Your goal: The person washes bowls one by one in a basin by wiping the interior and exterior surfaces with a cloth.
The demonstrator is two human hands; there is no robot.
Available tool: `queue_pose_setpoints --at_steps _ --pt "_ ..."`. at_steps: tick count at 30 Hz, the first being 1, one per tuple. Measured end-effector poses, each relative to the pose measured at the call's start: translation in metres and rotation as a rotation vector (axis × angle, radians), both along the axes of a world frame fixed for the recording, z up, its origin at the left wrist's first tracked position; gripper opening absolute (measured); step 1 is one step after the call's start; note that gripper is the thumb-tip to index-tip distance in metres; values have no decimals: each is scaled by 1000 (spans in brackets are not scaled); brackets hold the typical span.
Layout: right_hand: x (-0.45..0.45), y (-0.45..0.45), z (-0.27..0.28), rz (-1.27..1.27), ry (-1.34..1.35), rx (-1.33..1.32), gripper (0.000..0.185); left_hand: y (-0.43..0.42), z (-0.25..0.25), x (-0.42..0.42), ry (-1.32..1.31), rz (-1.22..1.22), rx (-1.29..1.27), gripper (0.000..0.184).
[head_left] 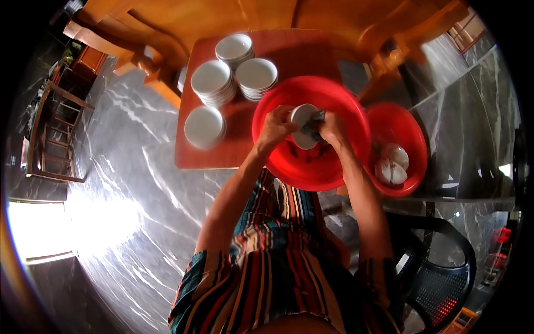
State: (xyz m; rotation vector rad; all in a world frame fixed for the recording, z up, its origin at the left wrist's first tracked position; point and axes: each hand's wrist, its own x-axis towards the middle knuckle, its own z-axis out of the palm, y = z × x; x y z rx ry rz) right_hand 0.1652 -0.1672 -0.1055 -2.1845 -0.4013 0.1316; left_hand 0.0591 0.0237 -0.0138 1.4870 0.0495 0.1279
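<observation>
A white bowl (pixel 305 140) is held tilted over a large red basin (pixel 352 111). My left hand (pixel 275 126) has its fingers closed on the bowl's left rim. My right hand (pixel 332 129) is closed around a dark cloth (pixel 317 119), which presses against the bowl on its right side. Small dark bits lie in the basin below the bowl. Whether a second bowl sits within the held one, I cannot tell. Left of the basin, several stacks of white bowls (pixel 211 77) stand on a reddish-brown table (pixel 289 50).
On the right, a second red basin (pixel 410 131) holds a few white dishes (pixel 391 171). A black chair (pixel 445 278) stands at the lower right. Behind the table runs a carved wooden bench (pixel 267 15). A wooden chair (pixel 53 139) is at the far left on the grey marbled floor.
</observation>
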Motion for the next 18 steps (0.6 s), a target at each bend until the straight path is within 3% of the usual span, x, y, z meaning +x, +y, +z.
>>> queue_pose_setpoints --at_steps 3,9,12,15,16,18 --pt "-2 2 0 10 98 8 17 2 5 -1 38 49 -3 50" --pt "13 1 -53 -76 130 -28 16 3 1 0 1 135 -66 52" --pt "26 -3 -74 80 219 102 21 4 7 -2 44 131 -63 50" --pt "-10 7 -1 5 221 100 22 8 -13 5 91 102 -103 50" --pt "-30 14 50 18 91 73 24 7 -8 5 90 96 -102 50" --pt "-45 19 81 28 -41 41 25 4 5 0 85 111 16 49"
